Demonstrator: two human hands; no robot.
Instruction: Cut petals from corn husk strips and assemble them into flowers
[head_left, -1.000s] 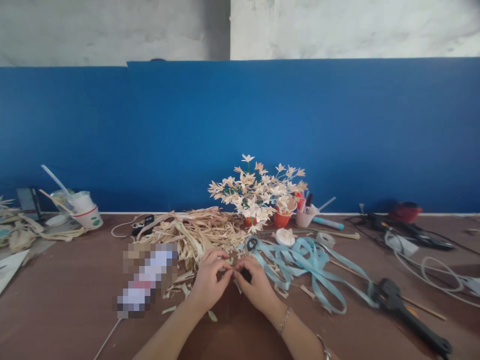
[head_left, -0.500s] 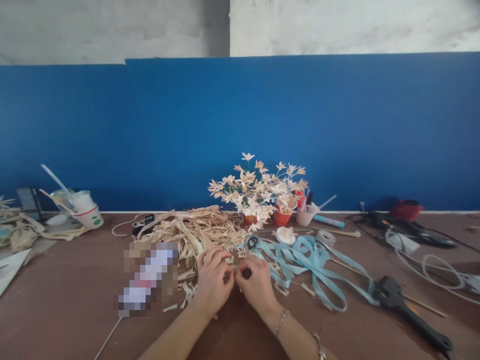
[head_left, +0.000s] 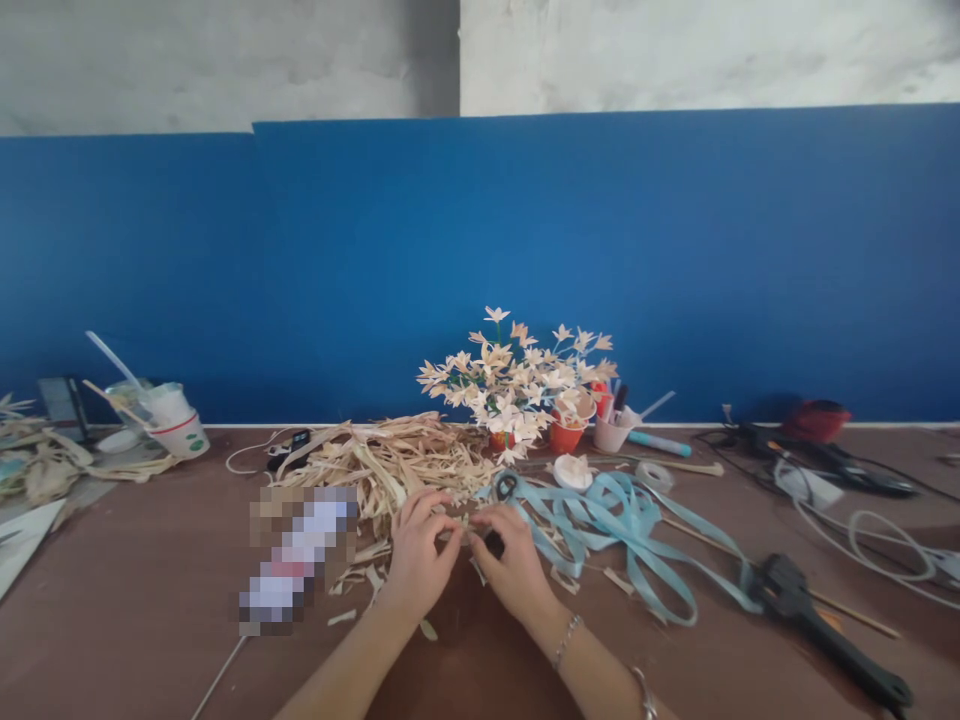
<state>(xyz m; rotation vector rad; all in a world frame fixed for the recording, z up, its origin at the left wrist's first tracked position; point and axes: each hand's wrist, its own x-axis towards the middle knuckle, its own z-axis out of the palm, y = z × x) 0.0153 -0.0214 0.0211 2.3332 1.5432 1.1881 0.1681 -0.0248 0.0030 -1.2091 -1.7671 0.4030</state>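
Observation:
My left hand (head_left: 421, 560) is closed in a pinch, thumb against fingertips, just in front of a heap of dried corn husk (head_left: 397, 455). Facing it, my right hand (head_left: 511, 560) pinches too. A small pale piece of husk (head_left: 464, 521) shows between the two sets of fingertips. Something dark (head_left: 494, 543) sits within the curl of my right hand; its kind is unclear. Behind that hand lies a dark ring-shaped item (head_left: 505, 486), partly over a light-blue ribbon (head_left: 622, 510). Small husk scraps (head_left: 373, 580) lie beside my left wrist.
Husk flowers (head_left: 510, 385) stand in pots at the back. A pen cup (head_left: 611, 433), a tape roll (head_left: 655, 476) and a black glue gun (head_left: 787, 585) are to the right, near white cables (head_left: 862, 545). A drink cup (head_left: 180, 436) and a blurred-out device (head_left: 300, 560) are left.
My fingertips have lifted slightly and opened a small gap between the hands, where the pale husk piece now shows. A scrap by my left wrist is more visible.

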